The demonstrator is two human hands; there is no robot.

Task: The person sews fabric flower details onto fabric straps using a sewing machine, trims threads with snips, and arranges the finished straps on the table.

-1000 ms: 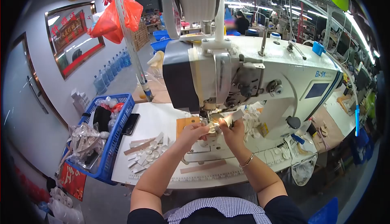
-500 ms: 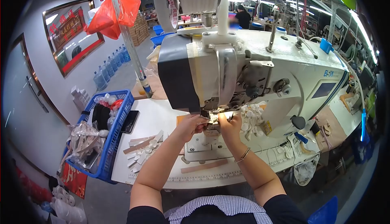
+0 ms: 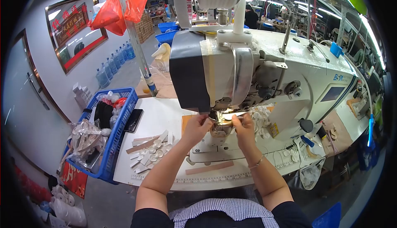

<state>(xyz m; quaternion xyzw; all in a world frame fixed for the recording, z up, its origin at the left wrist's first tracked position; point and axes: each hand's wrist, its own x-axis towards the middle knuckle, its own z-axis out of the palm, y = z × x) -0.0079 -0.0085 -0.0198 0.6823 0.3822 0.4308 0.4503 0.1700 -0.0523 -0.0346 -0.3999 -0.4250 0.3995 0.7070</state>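
Note:
My left hand [image 3: 197, 129] is at the needle area of a large white industrial sewing machine [image 3: 264, 87], its fingers pinched together beside the presser foot. What lies between those fingertips is too small to make out. On the other side of the needle, my right hand [image 3: 245, 129] pinches a small white strap-like piece [image 3: 234, 115] between thumb and fingers. The lit sewing post [image 3: 221, 131] stands between both hands. Right behind my right hand lies a heap of white rounded pieces [image 3: 260, 120] against the machine.
White and tan strips and tabs [image 3: 151, 151] lie left on the table. A tan strip [image 3: 209, 168] rests near the front ruler edge. A blue basket [image 3: 120, 133] with bagged parts stands at left, next to a black phone [image 3: 134, 121]. A person [image 3: 251, 18] is in the background.
My right hand has moved slightly right, away from the needle, and the white piece now shows more clearly. My left hand stays by the presser foot. The whole view has shifted a little.

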